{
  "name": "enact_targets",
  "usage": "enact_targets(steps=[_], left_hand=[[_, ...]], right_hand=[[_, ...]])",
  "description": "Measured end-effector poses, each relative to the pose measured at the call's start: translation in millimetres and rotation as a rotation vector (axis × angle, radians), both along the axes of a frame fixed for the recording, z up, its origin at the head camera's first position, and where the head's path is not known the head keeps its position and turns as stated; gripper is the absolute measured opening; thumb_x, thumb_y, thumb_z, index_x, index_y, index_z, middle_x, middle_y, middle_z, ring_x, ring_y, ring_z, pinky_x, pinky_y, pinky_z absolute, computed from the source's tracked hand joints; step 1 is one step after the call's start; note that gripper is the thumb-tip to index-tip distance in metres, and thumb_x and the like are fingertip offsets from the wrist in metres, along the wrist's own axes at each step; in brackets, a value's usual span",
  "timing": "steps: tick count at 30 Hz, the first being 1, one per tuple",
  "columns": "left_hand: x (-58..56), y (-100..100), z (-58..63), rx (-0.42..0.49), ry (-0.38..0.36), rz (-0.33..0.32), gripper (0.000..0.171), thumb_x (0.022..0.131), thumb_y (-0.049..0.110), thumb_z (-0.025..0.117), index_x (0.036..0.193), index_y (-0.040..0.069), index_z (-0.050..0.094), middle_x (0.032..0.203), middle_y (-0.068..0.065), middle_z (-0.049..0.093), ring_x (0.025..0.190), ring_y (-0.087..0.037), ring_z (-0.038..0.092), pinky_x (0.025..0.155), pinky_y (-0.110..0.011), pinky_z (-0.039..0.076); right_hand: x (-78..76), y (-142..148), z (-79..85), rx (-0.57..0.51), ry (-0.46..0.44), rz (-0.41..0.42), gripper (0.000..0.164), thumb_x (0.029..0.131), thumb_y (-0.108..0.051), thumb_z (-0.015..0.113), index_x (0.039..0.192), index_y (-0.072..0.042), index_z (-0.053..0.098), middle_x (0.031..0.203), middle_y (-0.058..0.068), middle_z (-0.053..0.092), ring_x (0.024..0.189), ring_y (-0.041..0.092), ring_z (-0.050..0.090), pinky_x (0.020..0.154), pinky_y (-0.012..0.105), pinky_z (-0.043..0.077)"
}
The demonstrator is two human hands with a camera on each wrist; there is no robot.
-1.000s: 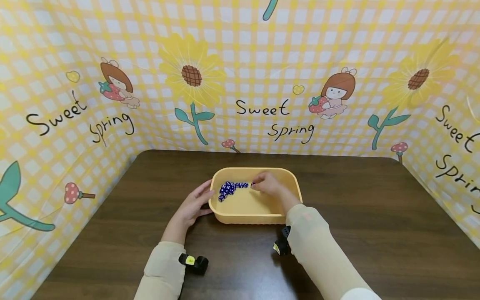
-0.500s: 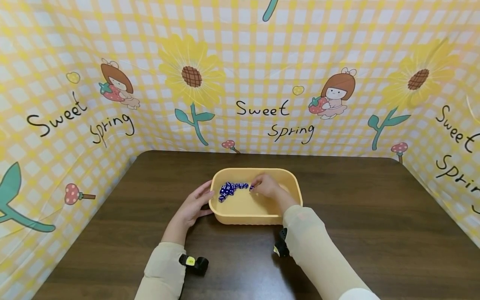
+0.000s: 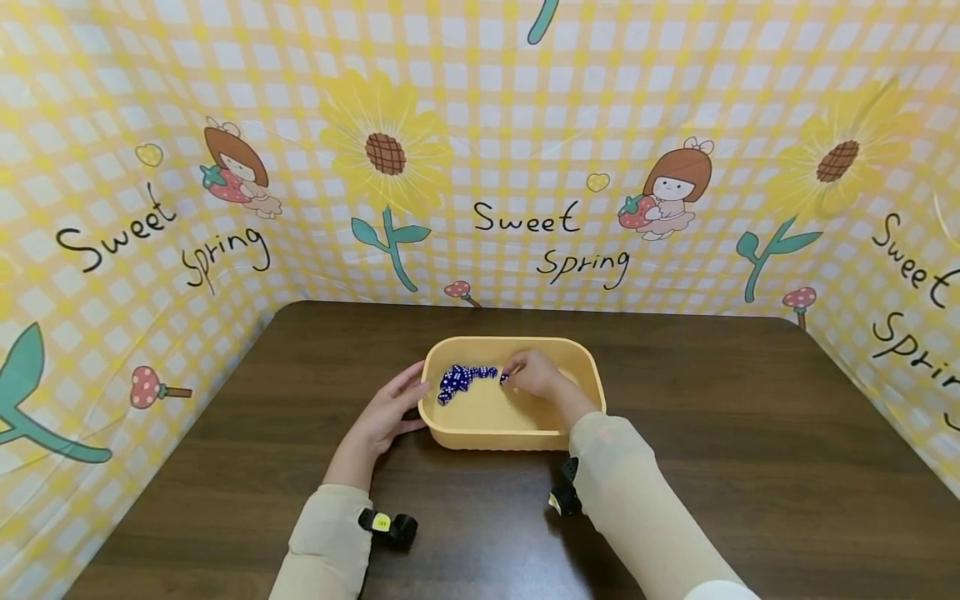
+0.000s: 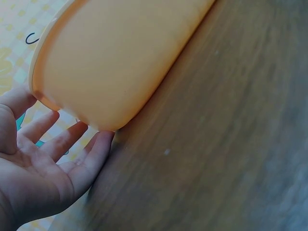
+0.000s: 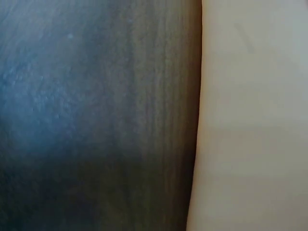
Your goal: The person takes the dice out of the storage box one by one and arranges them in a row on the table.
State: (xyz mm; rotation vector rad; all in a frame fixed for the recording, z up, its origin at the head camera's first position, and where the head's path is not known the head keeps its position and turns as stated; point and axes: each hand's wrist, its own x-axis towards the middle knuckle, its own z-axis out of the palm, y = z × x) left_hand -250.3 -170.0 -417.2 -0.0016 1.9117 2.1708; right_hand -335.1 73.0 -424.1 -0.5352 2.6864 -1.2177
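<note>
A yellow plastic bin (image 3: 480, 438) sits on the table, with several blue dice (image 3: 456, 379) with white dots clustered inside its left end. My left hand (image 3: 390, 410) touches the bin's left end from outside; the left wrist view shows its fingers (image 4: 67, 142) extended, tips against the outer wall. Inside the bin, my right hand (image 3: 534, 373) pinches one blue die (image 3: 504, 379) between thumb and fingertips, just right of the row of dice. The right wrist view holds only a pale surface and the table, so that hand is hidden there.
The dark wooden table (image 3: 735, 433) spreads around the bin. A yellow checked cloth (image 3: 480, 150) printed with flowers and girls hangs behind and along both sides. Black wrist cameras (image 3: 401, 531) are strapped to both sleeves.
My right hand has shifted slightly toward the near side with its die, which sits a little lower in the view. The left hand, the bin and the other dice keep their places.
</note>
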Motion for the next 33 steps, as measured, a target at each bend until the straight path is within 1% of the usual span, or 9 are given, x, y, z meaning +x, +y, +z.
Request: enact_targets(steps=[2, 3, 10, 13, 17, 20, 24, 28, 33], left_hand=[[0.0, 0, 0.0, -0.001, 0.0, 0.003, 0.05, 0.089, 0.016, 0.049, 0.135, 0.016, 0.029, 0.134, -0.013, 0.031, 0.111, -0.032, 0.038, 0.077, -0.046, 0.042], [-0.1, 0, 0.0, -0.001, 0.0, 0.004, 0.05, 0.089, 0.016, 0.049, 0.135, 0.016, 0.029, 0.134, -0.013, 0.031, 0.111, -0.032, 0.038, 0.077, -0.046, 0.042], [-0.3, 0, -0.7, -0.002, -0.001, 0.005, 0.051, 0.088, 0.016, 0.049, 0.135, 0.016, 0.03, 0.134, -0.013, 0.031, 0.111, -0.033, 0.038, 0.077, -0.046, 0.042], [-0.5, 0, -1.3, 0.0, 0.002, 0.006, 0.051, 0.088, 0.017, 0.05, 0.135, 0.016, 0.03, 0.134, -0.013, 0.031, 0.111, -0.032, 0.038, 0.077, -0.046, 0.042], [-0.4, 0, -1.5, 0.004, 0.005, 0.011, 0.052, 0.087, 0.018, 0.052, 0.135, 0.016, 0.03, 0.133, -0.013, 0.031, 0.11, -0.032, 0.038, 0.077, -0.046, 0.042], [-0.3, 0, -1.4, 0.005, 0.005, 0.01, 0.052, 0.087, 0.018, 0.051, 0.135, 0.016, 0.03, 0.133, -0.013, 0.031, 0.111, -0.032, 0.038, 0.077, -0.047, 0.042], [-0.2, 0, -1.6, 0.002, 0.002, 0.008, 0.052, 0.087, 0.017, 0.051, 0.135, 0.017, 0.03, 0.133, -0.014, 0.032, 0.111, -0.032, 0.038, 0.078, -0.047, 0.041], [-0.6, 0, -2.1, 0.005, 0.002, 0.002, 0.053, 0.087, 0.018, 0.052, 0.135, 0.016, 0.03, 0.133, -0.014, 0.031, 0.111, -0.032, 0.038, 0.078, -0.047, 0.041], [-1.1, 0, -1.9, 0.017, 0.003, 0.007, 0.053, 0.087, 0.018, 0.052, 0.135, 0.017, 0.03, 0.134, -0.014, 0.03, 0.111, -0.032, 0.038, 0.078, -0.047, 0.041]], right_hand=[[2.9, 0, 3.2, -0.018, -0.019, -0.001, 0.011, 0.071, -0.011, 0.069, 0.08, -0.005, 0.065, 0.072, 0.003, 0.058, 0.057, 0.014, 0.049, 0.051, 0.026, 0.04], [14.0, -3, 17.6, 0.016, -0.05, -0.031, 0.012, 0.072, -0.005, 0.067, 0.083, -0.001, 0.065, 0.074, 0.006, 0.059, 0.058, 0.016, 0.05, 0.053, 0.027, 0.041], [24.4, -2, 29.0, -0.021, -0.054, 0.005, 0.015, 0.074, 0.0, 0.062, 0.089, 0.005, 0.063, 0.075, 0.011, 0.059, 0.057, 0.014, 0.049, 0.051, 0.022, 0.04], [18.0, 0, 25.6, -0.02, -0.044, 0.021, 0.015, 0.075, -0.001, 0.062, 0.09, 0.001, 0.064, 0.08, 0.011, 0.06, 0.064, 0.019, 0.053, 0.056, 0.027, 0.044], [-23.2, 10, -18.7, -0.085, 0.06, 0.116, 0.013, 0.073, -0.013, 0.066, 0.086, -0.011, 0.067, 0.077, 0.003, 0.061, 0.063, 0.015, 0.054, 0.054, 0.026, 0.043], [-24.6, 11, -16.0, -0.086, 0.089, 0.135, 0.013, 0.074, -0.016, 0.067, 0.086, -0.012, 0.067, 0.078, 0.002, 0.062, 0.066, 0.015, 0.055, 0.055, 0.026, 0.043], [14.1, 1, 36.6, -0.017, 0.06, 0.083, 0.016, 0.077, -0.003, 0.062, 0.092, 0.001, 0.064, 0.082, 0.011, 0.063, 0.071, 0.02, 0.056, 0.062, 0.03, 0.045], [24.8, 0, 57.7, -0.016, 0.07, 0.076, 0.017, 0.077, -0.001, 0.061, 0.092, 0.005, 0.062, 0.079, 0.013, 0.063, 0.067, 0.016, 0.055, 0.059, 0.026, 0.044], [27.9, 2, 74.6, 0.012, 0.07, 0.054, 0.017, 0.077, -0.006, 0.062, 0.093, 0.0, 0.064, 0.079, 0.007, 0.063, 0.067, 0.013, 0.055, 0.059, 0.025, 0.043]])
